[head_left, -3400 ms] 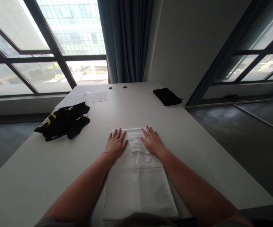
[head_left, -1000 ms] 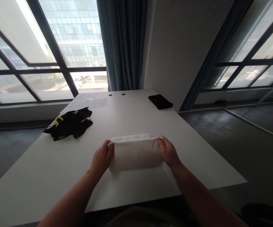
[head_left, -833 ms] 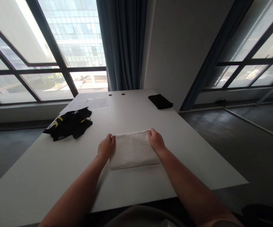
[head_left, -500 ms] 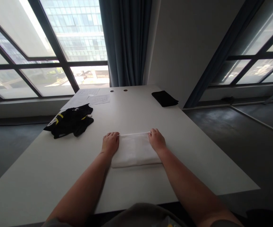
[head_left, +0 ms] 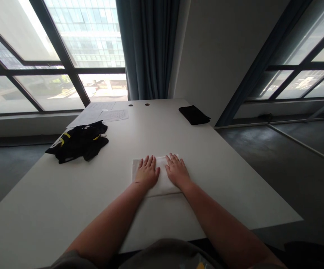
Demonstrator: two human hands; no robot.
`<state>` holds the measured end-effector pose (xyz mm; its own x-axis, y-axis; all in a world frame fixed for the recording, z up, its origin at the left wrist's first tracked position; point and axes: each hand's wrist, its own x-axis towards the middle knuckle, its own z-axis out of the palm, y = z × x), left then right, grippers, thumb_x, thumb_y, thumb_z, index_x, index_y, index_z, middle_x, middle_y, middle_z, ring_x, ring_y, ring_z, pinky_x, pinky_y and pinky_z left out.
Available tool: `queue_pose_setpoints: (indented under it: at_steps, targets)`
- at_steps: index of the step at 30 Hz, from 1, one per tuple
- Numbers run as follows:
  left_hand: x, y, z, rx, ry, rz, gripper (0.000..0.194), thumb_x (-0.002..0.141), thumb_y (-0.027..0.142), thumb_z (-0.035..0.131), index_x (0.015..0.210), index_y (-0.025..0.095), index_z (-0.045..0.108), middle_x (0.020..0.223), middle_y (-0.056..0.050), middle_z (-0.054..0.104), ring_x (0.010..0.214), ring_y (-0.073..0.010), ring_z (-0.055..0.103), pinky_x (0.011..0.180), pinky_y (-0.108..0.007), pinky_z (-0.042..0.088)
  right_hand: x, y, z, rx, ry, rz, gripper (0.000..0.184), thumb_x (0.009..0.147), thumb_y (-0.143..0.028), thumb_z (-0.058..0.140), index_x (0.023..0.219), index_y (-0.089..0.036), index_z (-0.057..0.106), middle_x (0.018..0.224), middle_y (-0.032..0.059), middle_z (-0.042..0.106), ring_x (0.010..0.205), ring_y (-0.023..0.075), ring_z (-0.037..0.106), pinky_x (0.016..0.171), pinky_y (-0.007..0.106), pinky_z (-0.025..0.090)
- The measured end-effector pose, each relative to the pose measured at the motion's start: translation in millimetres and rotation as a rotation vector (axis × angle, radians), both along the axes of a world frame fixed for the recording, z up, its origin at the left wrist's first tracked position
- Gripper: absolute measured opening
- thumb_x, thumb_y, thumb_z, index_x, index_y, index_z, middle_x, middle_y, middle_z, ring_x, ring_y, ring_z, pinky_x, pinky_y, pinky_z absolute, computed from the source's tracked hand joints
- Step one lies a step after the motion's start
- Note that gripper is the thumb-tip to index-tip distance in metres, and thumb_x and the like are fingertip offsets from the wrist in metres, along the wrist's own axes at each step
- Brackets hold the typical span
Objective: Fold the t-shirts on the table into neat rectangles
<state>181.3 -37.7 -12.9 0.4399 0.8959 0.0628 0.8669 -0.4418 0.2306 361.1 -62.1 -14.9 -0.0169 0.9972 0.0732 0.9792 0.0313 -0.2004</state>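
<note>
A folded white cloth (head_left: 162, 185) lies flat in front of me on the white table (head_left: 206, 172). My left hand (head_left: 147, 173) rests palm down on its left half, fingers stretched out and a little apart. On the right half, my right hand (head_left: 177, 171) lies flat too, its fingers spread and pointing away from me. Parts of the cloth are hidden beneath both hands. Whether it is a garment or a towel, I cannot tell.
A crumpled black garment with yellow and white marks (head_left: 79, 144) lies at the left. Sheets of paper (head_left: 114, 115) are behind it. A folded black cloth (head_left: 194, 115) sits near the far right edge. Two small round items (head_left: 147, 104) are at the back.
Both hands have let go of the white cloth's far corners. They have moved inward and now lie flat on top of it with fingers extended.
</note>
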Motion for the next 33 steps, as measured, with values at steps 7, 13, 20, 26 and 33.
queue_pose_setpoints:
  at_steps: [7,13,20,26,33]
  targets:
    - [-23.2,0.9,2.6,-0.001,0.012,0.069,0.065,0.104,0.048,0.034,0.161,0.016,0.036,0.169,-0.012,0.031,0.158,-0.0296,0.024,0.129,-0.051,0.010,19.0,10.3,-8.6,-0.067,0.030,-0.089,0.063,0.107,-0.044,0.033,0.164,-0.017,0.029,0.173,0.0121,0.017,0.159,0.0296,0.016,0.126,0.056,0.017]
    - [-47.3,-2.3,0.3,-0.055,0.009,0.159,0.068,0.104,0.048,0.033,0.163,0.013,0.032,0.172,-0.012,0.020,0.160,-0.0310,0.014,0.127,-0.052,0.019,32.2,11.2,-14.8,-0.059,0.050,-0.181,0.071,0.106,-0.047,0.037,0.164,-0.009,0.027,0.170,0.0187,0.024,0.158,0.0348,0.017,0.126,0.053,0.018]
    - [-73.4,-7.0,-5.2,-0.136,0.010,0.278,0.069,0.104,0.045,0.029,0.165,0.012,0.023,0.172,-0.017,0.016,0.160,-0.0330,0.013,0.127,-0.061,0.010,41.4,6.7,-20.0,0.070,0.188,-0.124,0.062,0.100,-0.032,0.046,0.157,-0.007,0.041,0.159,0.0189,0.046,0.155,0.0342,0.028,0.126,0.053,0.021]
    - [-80.7,-3.8,-6.7,-0.140,-0.012,0.271,0.072,0.103,0.043,0.031,0.166,0.009,0.020,0.171,-0.013,0.021,0.160,-0.0286,0.015,0.129,-0.055,0.010,55.3,4.4,-16.5,0.268,0.696,-0.057,0.044,0.085,-0.030,0.059,0.127,-0.020,0.067,0.131,0.0119,0.068,0.128,0.0280,0.060,0.115,0.046,0.043]
    - [-81.2,0.0,-3.6,-0.146,-0.036,0.280,0.071,0.103,0.040,0.033,0.164,0.005,0.024,0.169,-0.014,0.028,0.159,-0.0269,0.019,0.130,-0.051,0.011,66.2,-13.8,1.6,0.076,1.434,-0.120,0.054,0.078,-0.045,0.073,0.128,-0.027,0.059,0.133,0.0083,0.066,0.106,0.0233,0.069,0.091,0.038,0.058]
